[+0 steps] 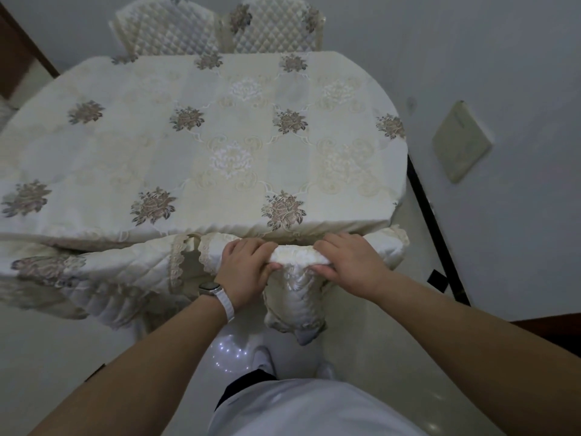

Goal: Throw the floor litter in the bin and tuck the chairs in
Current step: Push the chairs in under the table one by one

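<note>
A chair (298,259) in a cream quilted cover stands at the near edge of the table (220,136), its top rail close against the tablecloth's edge. My left hand (246,267) and my right hand (347,262) both grip that top rail, side by side. A second covered chair (103,272) stands to the left of it, also against the table. Two more quilted chairs (217,26) stand at the far side of the table. No litter and no bin are in view.
A white wall runs close along the right with a beige wall plate (460,143) and a dark skirting strip (437,234). My feet (267,357) stand on the pale glossy floor right behind the chair. A dark wooden edge (22,48) shows at far left.
</note>
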Action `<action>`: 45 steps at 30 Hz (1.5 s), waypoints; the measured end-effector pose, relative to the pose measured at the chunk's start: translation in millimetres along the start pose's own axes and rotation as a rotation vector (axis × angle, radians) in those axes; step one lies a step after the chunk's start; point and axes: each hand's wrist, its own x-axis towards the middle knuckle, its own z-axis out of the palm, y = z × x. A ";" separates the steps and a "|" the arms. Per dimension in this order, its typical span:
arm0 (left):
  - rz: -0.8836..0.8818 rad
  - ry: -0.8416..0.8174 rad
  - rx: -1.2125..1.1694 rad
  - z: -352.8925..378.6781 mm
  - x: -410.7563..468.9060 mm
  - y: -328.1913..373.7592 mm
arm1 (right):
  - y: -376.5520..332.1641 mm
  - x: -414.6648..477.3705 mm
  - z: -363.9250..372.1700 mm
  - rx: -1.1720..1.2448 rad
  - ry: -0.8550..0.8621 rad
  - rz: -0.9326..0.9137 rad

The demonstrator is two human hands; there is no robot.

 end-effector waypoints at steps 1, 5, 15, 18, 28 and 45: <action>-0.002 0.000 -0.002 0.3 -1.0 0.3 | 0.3 -0.8 -0.1 -0.001 0.012 -0.010; 0.007 0.045 -0.013 3.1 -3.7 1.1 | 1.7 -1.2 2.1 -0.006 0.028 -0.025; -0.048 -0.023 -0.067 -5.0 -8.4 6.9 | 1.7 0.2 0.1 0.101 -0.055 0.006; -0.075 -0.022 -0.079 -14.1 -12.9 12.9 | -4.2 1.2 -4.4 0.142 -0.042 -0.025; -0.237 0.059 0.143 -74.7 -71.3 14.3 | -59.8 48.4 -3.1 0.162 0.052 -0.193; -0.573 0.319 0.267 -192.5 -286.9 -163.4 | -353.6 151.6 20.8 0.079 0.035 -0.515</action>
